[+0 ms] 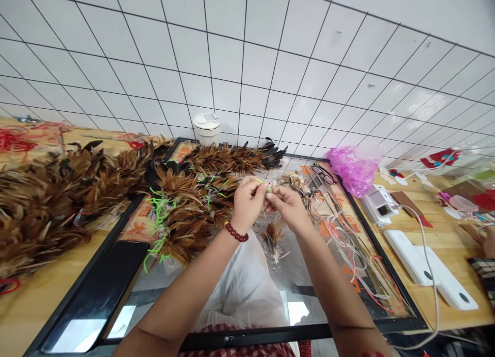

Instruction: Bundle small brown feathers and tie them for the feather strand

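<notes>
While I watch from afar, the fingers of the left hand and right hand pinch a green cord almost tip to tip, over the counter, nearer its far edge than its near one. If the pull turns uneven or a pinch loosens, I judge the cord could slip; a low sweep of the hands might scatter the loose feather tuft beneath. The cord looks thin and bright, its ends mostly hidden by fingertips.

The feathers are brown and black, the strings bright green, the bag purple, the blurred cloth perhaps dark-checked.
</notes>
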`<state>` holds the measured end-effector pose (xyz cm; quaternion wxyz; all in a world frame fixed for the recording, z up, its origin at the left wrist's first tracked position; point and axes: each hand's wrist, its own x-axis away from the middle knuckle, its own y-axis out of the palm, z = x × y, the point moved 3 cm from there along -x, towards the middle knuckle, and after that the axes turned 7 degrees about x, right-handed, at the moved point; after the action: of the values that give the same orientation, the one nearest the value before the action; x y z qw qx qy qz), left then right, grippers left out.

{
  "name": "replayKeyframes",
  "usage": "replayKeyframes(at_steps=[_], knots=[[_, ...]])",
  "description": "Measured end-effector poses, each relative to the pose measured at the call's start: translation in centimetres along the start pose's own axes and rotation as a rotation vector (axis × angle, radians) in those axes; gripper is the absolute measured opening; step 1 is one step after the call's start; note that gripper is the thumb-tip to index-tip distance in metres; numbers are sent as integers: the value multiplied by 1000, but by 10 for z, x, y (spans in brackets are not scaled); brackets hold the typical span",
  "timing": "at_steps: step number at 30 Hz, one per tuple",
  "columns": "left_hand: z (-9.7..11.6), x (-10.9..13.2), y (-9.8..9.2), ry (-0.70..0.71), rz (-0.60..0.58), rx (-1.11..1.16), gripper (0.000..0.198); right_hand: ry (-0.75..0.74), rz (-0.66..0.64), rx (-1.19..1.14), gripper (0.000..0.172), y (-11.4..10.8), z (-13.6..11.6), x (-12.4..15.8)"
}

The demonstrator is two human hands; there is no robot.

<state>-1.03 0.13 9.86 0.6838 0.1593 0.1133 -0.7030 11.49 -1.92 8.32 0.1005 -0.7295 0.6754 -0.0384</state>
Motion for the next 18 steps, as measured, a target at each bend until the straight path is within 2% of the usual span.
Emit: replayKeyframes(at_steps=[4, 7, 9, 11, 14, 18], knots=[[-5, -2, 3, -198, -39, 384, 18, -68, 36, 126, 33, -14, -4, -1], [-2, 1, 8, -374, -180, 624, 20, -115, 21, 195, 31, -24, -7, 0], [1, 2, 10, -418, -275, 680, 22, -130, 61, 207, 28, -32, -10, 2], [3, 4, 10, -425, -340, 651, 25, -154, 121, 224, 25, -41, -14, 5], [3, 5, 11, -388, -421, 478, 27, -231, 163, 291, 21, -51, -26, 10], [1, 8, 15, -303, -526, 248, 24, -346, 78, 357, 18, -48, -42, 17]])
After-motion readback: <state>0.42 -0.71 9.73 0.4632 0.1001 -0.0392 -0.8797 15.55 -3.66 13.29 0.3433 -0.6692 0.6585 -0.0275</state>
